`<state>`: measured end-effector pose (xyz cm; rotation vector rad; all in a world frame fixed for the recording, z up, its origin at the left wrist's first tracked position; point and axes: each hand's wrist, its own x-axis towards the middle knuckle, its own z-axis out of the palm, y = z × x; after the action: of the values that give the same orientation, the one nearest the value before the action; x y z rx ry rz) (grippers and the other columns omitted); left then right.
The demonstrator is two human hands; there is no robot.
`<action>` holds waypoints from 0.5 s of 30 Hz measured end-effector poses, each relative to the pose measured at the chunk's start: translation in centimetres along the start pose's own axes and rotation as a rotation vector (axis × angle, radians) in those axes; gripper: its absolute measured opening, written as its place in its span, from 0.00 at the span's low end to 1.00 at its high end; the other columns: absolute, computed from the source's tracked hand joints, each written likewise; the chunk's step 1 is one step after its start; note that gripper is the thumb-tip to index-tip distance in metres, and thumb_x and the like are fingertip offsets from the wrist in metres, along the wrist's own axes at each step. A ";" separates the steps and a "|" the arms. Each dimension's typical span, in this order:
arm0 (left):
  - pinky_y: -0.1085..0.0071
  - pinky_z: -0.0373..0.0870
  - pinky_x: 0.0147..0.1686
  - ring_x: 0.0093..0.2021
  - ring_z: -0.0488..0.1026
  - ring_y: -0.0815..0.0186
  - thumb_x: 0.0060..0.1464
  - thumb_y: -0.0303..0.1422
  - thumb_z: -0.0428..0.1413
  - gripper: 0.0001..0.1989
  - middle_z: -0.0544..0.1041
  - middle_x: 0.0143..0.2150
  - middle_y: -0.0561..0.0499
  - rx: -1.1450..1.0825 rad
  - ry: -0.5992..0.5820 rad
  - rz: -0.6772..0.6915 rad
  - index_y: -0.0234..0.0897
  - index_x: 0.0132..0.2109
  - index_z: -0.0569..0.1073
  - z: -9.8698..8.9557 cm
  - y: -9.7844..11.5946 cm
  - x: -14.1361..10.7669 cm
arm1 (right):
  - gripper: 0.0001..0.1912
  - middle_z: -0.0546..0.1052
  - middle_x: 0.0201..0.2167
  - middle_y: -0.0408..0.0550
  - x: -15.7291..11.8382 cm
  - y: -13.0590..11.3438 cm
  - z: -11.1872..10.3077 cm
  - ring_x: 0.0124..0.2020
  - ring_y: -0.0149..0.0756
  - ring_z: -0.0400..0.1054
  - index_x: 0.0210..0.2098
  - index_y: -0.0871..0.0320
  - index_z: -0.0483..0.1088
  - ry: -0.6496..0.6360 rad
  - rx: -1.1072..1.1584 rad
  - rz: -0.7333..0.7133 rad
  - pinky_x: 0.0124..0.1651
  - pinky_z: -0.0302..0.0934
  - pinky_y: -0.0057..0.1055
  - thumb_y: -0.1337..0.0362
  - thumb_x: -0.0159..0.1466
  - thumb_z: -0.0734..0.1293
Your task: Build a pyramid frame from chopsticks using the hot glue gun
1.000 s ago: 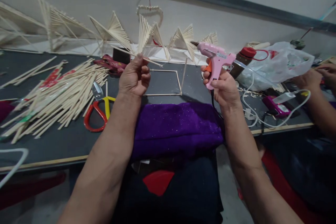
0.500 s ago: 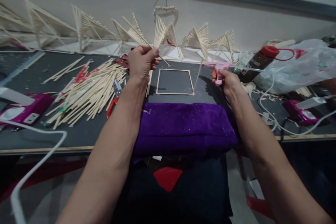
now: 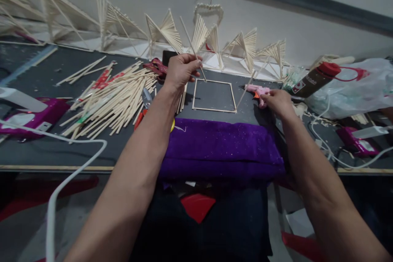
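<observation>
The left hand holds a thin stick near a four-sided frame as the right hand grips a pink glue gun.

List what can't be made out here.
All head view:
- Stick: gripped part hidden by the left hand.
- Glue gun: part of its handle covered by the right hand.
- Cutters: handles partly hidden behind the left forearm.
- Bag: cut off by the right edge.
- Bottle: lettering too small.
</observation>
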<state>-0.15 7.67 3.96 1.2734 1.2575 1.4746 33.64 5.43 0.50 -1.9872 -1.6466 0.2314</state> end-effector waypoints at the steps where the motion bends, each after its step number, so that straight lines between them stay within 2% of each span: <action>1: 0.81 0.63 0.19 0.25 0.72 0.74 0.53 0.26 0.61 0.05 0.82 0.37 0.49 0.019 -0.020 0.017 0.36 0.39 0.78 0.0 0.1 -0.1 | 0.11 0.71 0.19 0.47 -1.0 -0.8 -0.9 0.30 0.42 0.72 0.21 0.56 0.71 0.084 -0.075 -0.060 0.36 0.61 0.35 0.65 0.59 0.71; 3: 0.79 0.66 0.22 0.28 0.74 0.71 0.52 0.26 0.61 0.06 0.82 0.37 0.48 0.066 -0.058 0.063 0.36 0.39 0.79 0.0 0.4 -0.4 | 0.09 0.78 0.27 0.49 -3.3 -3.5 -2.4 0.35 0.41 0.75 0.29 0.56 0.77 0.209 0.042 -0.216 0.40 0.65 0.35 0.65 0.63 0.66; 4: 0.78 0.68 0.23 0.29 0.75 0.70 0.51 0.26 0.61 0.08 0.83 0.38 0.48 0.091 -0.079 0.089 0.37 0.40 0.79 0.0 0.6 -0.5 | 0.10 0.80 0.30 0.49 -4.3 -5.2 -2.7 0.35 0.41 0.76 0.33 0.56 0.79 0.221 0.129 -0.297 0.40 0.66 0.35 0.65 0.63 0.65; 6: 0.76 0.71 0.25 0.32 0.77 0.67 0.50 0.27 0.62 0.09 0.83 0.37 0.48 0.148 -0.122 0.128 0.38 0.41 0.79 -0.1 1.2 -1.0 | 0.10 0.80 0.30 0.48 -5.5 -9.1 -2.2 0.36 0.40 0.75 0.35 0.55 0.80 0.183 0.246 -0.434 0.42 0.67 0.36 0.66 0.63 0.65; 10: 0.74 0.73 0.29 0.38 0.80 0.63 0.51 0.32 0.64 0.06 0.83 0.36 0.48 0.260 -0.213 0.145 0.40 0.38 0.79 -0.8 2.7 -1.9 | 0.08 0.76 0.26 0.45 -4.7 -15.8 1.6 0.36 0.37 0.74 0.33 0.58 0.79 -0.010 0.387 -0.549 0.42 0.69 0.35 0.69 0.62 0.67; 12: 0.71 0.74 0.31 0.39 0.80 0.61 0.51 0.33 0.64 0.05 0.82 0.35 0.48 0.277 -0.247 0.157 0.40 0.37 0.79 -1.6 3.2 -2.1 | 0.07 0.75 0.24 0.43 -3.7 -17.8 3.6 0.35 0.36 0.73 0.35 0.59 0.80 -0.094 0.452 -0.552 0.42 0.69 0.34 0.69 0.63 0.67; 15: 0.66 0.75 0.34 0.39 0.79 0.59 0.49 0.33 0.65 0.05 0.82 0.34 0.49 0.255 -0.274 0.191 0.43 0.36 0.80 -3.0 3.5 -2.0 | 0.07 0.75 0.24 0.43 -3.0 -19.5 5.4 0.33 0.35 0.73 0.34 0.58 0.79 -0.143 0.525 -0.534 0.42 0.71 0.34 0.67 0.65 0.67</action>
<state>-2.63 4.59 7.06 1.7425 1.1917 1.2405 13.80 6.25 5.25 -1.1275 -1.8967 0.5432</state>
